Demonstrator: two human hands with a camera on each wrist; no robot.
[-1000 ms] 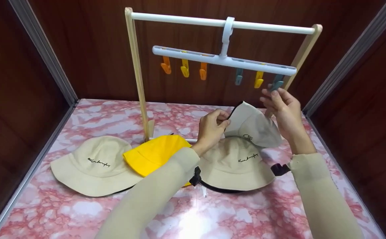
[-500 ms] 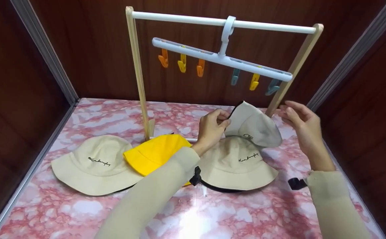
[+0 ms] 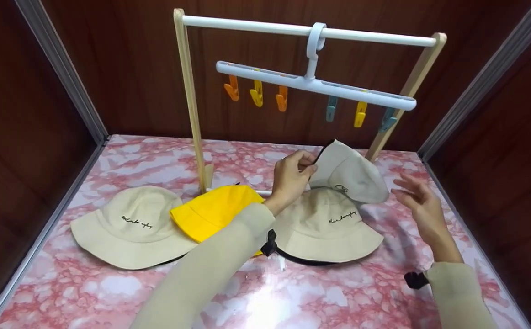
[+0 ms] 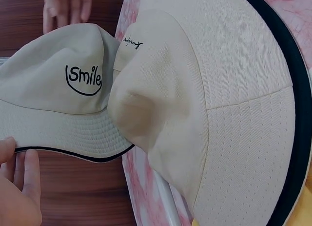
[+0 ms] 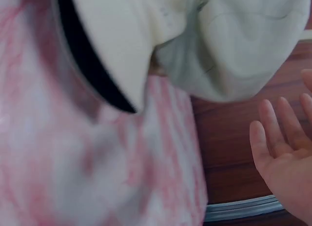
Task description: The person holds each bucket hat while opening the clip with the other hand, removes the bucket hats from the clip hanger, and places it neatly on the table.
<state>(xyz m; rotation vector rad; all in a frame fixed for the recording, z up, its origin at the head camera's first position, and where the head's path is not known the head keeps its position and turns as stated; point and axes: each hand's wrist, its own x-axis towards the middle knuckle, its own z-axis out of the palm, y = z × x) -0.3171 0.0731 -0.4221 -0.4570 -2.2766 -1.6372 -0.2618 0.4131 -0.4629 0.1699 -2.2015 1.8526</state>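
My left hand pinches the black-edged brim of a pale bucket hat, holding it raised behind another hat. In the left wrist view this held hat shows the word "Smile" on its crown. My right hand is to the right of the held hat, fingers loosely spread and nothing in them. Directly in front lies a beige bucket hat with black script. Above hangs a white clip hanger with orange, yellow and blue-grey clips dangling, none gripping anything.
The hanger hooks on the white rail of a wooden-legged rack. At left, a second beige bucket hat lies beside a yellow hat on the pink marbled table. Dark wood panels enclose the sides and back.
My right hand has let go of the rightmost blue-grey clip and come down toward the right of the held hat. The hanger has swung. My left hand stays put.
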